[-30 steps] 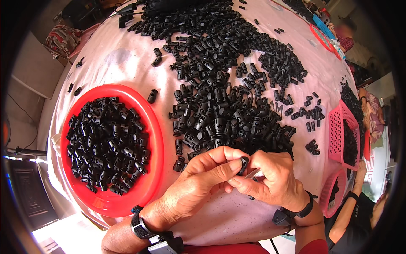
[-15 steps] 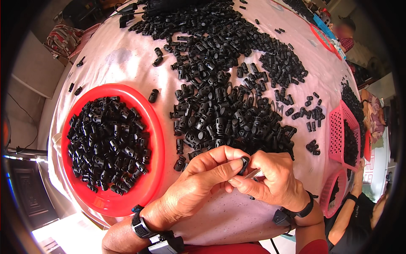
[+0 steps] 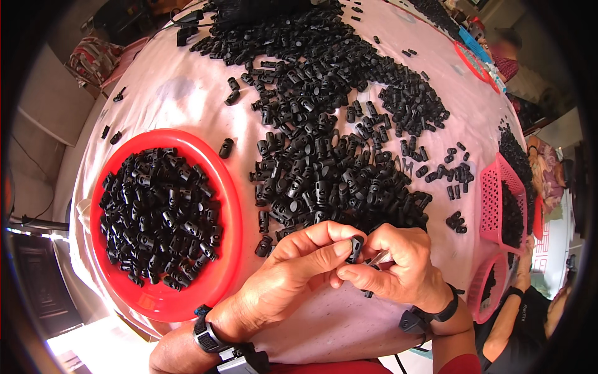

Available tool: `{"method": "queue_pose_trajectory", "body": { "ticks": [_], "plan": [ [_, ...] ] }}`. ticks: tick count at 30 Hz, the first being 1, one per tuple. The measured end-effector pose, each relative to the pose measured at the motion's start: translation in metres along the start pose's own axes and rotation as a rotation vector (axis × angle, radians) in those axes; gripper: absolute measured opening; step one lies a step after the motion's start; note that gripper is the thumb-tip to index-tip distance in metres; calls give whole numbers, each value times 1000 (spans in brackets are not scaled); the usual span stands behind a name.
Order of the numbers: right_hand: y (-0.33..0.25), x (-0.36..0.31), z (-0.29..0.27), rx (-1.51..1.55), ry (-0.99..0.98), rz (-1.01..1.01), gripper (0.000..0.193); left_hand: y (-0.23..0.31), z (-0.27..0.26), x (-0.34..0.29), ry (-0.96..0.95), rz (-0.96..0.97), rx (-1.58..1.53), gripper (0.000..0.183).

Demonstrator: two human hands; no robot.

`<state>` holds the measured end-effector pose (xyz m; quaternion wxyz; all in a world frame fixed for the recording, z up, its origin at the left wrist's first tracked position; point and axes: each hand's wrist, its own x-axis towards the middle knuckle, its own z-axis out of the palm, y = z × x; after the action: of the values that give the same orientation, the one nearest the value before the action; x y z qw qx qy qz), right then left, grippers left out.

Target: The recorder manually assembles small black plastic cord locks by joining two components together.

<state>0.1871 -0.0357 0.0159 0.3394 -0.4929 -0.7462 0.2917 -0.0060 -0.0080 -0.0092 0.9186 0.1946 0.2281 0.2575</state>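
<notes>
Left grip (image 3: 299, 265) is clamping on a small black piece (image 3: 355, 249) that's poking out beyond the thumb tip, its long axis running forward, far end leaning slightly right; right grip (image 3: 403, 267) is pinching a thin pale item (image 3: 380, 257).

One head-worn fisheye looks down and forward across the bench (image 3: 177, 115), close above the left hand (image 3: 302, 265) and right hand (image 3: 402, 268).

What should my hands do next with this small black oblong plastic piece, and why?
Probably ease the small pale shiny object (its kind is unclear) in your right hand toward the small black oblong plastic piece: your left hand pinches that piece, and the two sit close together, not visibly joined.
</notes>
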Motion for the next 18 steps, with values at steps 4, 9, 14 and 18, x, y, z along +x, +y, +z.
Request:
{"method": "queue_pose_trajectory", "body": {
  "ticks": [4, 9, 14, 18],
  "plan": [
    [2, -1, -1, 2, 10, -2, 36, -3, -1, 1, -15, 10, -34, 23],
    [1, -1, -1, 16, 6, 23, 39, -1, 3, -2, 10, 6, -19, 23],
    [4, -3, 0, -21, 10, 52, 42, 0, 5, 1, 15, -13, -10, 24],
    [4, -3, 0, -51, 20, 46, 43, 1, 5, 0, 21, -7, -2, 24]
  ]
}}
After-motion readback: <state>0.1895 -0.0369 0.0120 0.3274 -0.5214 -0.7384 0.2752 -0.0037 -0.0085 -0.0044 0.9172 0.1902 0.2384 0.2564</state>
